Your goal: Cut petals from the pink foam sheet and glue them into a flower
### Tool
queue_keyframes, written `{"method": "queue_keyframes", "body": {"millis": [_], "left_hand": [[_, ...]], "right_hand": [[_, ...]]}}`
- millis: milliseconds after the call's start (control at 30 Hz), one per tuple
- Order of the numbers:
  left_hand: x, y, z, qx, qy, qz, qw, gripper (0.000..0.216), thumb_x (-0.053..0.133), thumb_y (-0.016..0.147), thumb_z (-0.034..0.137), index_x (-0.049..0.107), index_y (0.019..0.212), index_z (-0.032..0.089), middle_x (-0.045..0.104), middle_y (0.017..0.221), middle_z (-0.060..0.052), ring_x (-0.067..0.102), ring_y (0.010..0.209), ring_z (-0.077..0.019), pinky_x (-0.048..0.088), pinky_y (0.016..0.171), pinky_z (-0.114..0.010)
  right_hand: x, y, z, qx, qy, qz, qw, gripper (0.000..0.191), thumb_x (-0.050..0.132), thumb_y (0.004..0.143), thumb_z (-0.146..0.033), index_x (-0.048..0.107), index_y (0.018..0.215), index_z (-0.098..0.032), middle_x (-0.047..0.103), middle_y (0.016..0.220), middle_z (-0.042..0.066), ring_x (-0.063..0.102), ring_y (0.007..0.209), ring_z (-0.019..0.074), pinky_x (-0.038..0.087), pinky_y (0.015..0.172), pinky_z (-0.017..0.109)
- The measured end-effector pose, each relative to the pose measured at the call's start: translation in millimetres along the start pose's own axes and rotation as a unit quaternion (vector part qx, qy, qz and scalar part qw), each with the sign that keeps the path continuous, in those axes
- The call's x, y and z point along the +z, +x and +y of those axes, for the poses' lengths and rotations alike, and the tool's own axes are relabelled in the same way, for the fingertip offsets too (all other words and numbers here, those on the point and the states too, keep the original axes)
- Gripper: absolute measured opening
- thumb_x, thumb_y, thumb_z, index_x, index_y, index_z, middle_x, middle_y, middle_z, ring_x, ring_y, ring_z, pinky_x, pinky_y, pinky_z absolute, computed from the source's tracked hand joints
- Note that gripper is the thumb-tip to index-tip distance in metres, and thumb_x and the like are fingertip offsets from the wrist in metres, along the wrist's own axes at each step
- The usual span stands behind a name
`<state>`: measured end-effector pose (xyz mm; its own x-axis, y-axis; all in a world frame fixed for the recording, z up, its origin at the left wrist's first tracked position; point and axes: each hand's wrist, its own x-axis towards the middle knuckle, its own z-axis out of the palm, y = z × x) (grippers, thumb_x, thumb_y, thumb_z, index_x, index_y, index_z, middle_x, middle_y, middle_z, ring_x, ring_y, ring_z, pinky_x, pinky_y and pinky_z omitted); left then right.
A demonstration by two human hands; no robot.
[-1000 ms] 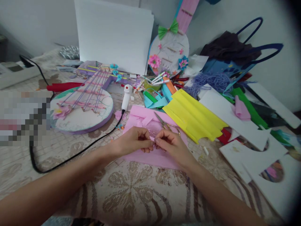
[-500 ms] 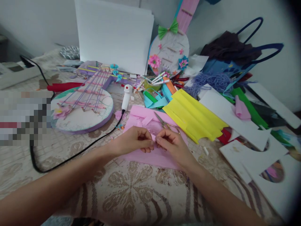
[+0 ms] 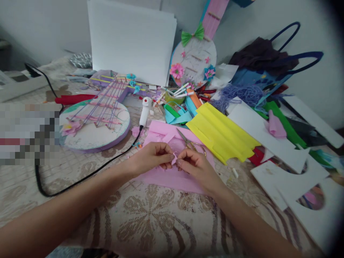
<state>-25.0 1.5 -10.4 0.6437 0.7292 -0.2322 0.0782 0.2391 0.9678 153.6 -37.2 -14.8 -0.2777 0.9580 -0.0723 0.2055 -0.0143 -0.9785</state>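
Observation:
My left hand [image 3: 151, 159] and my right hand [image 3: 194, 165] meet over a pink crepe paper sheet [image 3: 172, 179] on the patterned tablecloth. Both pinch a small pink paper piece [image 3: 174, 157] between thumb and fingertips, and the piece sticks up a little between them. Scissors [image 3: 189, 142] lie on the pink sheet just beyond my right hand. A white glue gun [image 3: 145, 110] with a black cord [image 3: 88, 175] lies beyond my left hand.
Folded yellow paper [image 3: 221, 132] lies to the right. A round guitar-shaped craft board [image 3: 94, 125] sits at left. White foam boards [image 3: 285, 168] with cut-outs fill the right side. A white sheet stack [image 3: 131, 39], a decorated board [image 3: 195, 59] and a blue bag [image 3: 266, 75] stand at the back.
The small pink piece now stands up a little higher between my fingertips. Both hands stay in nearly the same place.

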Motion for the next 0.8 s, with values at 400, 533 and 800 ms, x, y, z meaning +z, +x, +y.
{"method": "queue_keyframes", "body": {"millis": [400,533,800], "left_hand": [[0.0,0.0,-2.7,-0.017,-0.010,-0.007,1.000,0.015,0.060,0.076,0.026,0.056,0.078,0.012,0.062,0.068,0.000,0.056,0.061,-0.0088,0.045,0.063,-0.024],[0.0,-0.6,-1.1,-0.044,-0.042,-0.010,0.998,0.016,0.062,0.074,0.026,0.054,0.075,0.012,0.065,0.069,-0.002,0.060,0.063,-0.0097,0.049,0.065,-0.026],[-3.8,-1.0,4.6,-0.055,-0.065,-0.005,0.996,0.020,0.064,0.073,0.029,0.055,0.073,0.012,0.068,0.073,-0.005,0.062,0.061,-0.0104,0.050,0.062,-0.026]], "right_hand": [[0.4,-1.1,-2.4,-0.022,-0.040,0.007,0.999,0.010,0.053,0.080,-0.020,0.054,0.071,-0.017,0.053,0.066,-0.002,0.049,0.063,0.0110,0.038,0.058,0.022],[-19.4,2.5,-4.5,-0.062,-0.220,0.053,0.972,0.014,0.051,0.083,-0.029,0.056,0.075,-0.018,0.056,0.069,0.001,0.052,0.066,0.0144,0.039,0.060,0.025],[-50.3,13.4,18.7,-0.027,-0.508,0.118,0.853,0.020,0.054,0.080,-0.038,0.049,0.074,-0.019,0.056,0.071,0.004,0.051,0.063,0.0179,0.033,0.054,0.028]]}}
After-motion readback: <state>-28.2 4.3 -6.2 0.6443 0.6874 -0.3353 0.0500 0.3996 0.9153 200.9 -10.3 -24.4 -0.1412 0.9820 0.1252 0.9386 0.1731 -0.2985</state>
